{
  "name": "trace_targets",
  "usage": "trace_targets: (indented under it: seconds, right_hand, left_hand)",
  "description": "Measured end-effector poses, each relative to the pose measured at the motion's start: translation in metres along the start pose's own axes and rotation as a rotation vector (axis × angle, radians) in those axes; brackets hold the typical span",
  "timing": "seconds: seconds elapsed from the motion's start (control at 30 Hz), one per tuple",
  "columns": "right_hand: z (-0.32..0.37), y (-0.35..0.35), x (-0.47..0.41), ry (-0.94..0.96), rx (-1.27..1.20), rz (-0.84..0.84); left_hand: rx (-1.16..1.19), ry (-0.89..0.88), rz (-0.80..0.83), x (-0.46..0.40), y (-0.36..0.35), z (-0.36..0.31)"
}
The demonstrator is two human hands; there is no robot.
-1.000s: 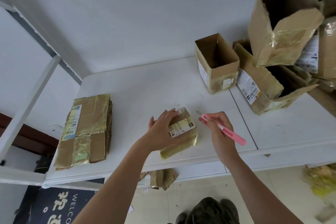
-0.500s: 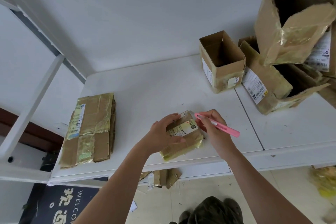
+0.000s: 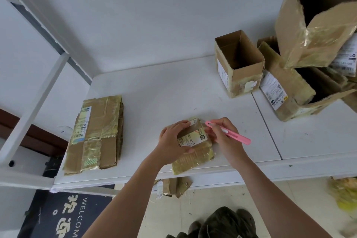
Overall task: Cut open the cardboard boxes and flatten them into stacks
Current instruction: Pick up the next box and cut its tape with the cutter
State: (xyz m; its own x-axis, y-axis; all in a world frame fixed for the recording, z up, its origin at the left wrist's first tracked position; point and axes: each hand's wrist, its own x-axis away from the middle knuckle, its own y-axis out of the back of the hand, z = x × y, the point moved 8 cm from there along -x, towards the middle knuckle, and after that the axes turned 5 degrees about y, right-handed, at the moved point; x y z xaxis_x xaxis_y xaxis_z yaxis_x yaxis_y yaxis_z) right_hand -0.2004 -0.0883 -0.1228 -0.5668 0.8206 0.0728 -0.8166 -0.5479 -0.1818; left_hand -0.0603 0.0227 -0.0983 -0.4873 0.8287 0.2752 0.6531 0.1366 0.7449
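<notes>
On the table (image 3: 173, 87), left hand (image 3: 172, 141) grips taped, labelled box (image 3: 195, 147); right (image 3: 222, 135) pinches pink cutter (image 3: 229, 133).

I'm in a plain packing or storage room: white folding table (image 3: 173, 87), used shipping boxes (image 3: 239, 63), welcome mat (image 3: 63, 216).

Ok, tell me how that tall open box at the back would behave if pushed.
The tall open box looks empty, so probably light and quick to slide on the smooth white table. Standing upright on a narrow base, it may tip if pushed near the top.
</notes>
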Motion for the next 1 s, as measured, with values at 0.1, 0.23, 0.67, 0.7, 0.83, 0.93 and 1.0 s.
trace_targets:
  seconds: [0.1, 0.23, 0.67, 0.7, 0.83, 0.93, 1.0]
  right_hand:
    - [-0.005, 0.003, 0.000, 0.002, 0.011, -0.011]
    - [-0.008, 0.004, 0.001, 0.009, -0.011, -0.019]
    - [-0.013, 0.014, 0.003, -0.124, -0.017, 0.032]
    - [-0.013, 0.013, 0.006, -0.118, -0.018, 0.050]
    - [-0.007, 0.010, 0.014, -0.076, -0.024, 0.100]
    - [-0.009, 0.016, 0.016, -0.111, -0.052, 0.072]
    - [-0.009, 0.022, 0.013, -0.117, -0.068, 0.032]
  left_hand:
    - [-0.022, -0.019, -0.006, -0.001, -0.004, 0.001]
    - [-0.001, -0.013, -0.005, -0.002, -0.004, 0.001]
    - [-0.021, 0.002, 0.009, -0.003, -0.010, 0.002]
    - [-0.023, 0.000, 0.006, -0.004, -0.010, 0.002]
    - [-0.028, 0.003, 0.009, -0.003, -0.011, 0.002]
    - [-0.032, 0.000, 0.011, -0.002, -0.011, 0.002]
    - [-0.024, -0.006, 0.006, -0.003, -0.009, 0.002]
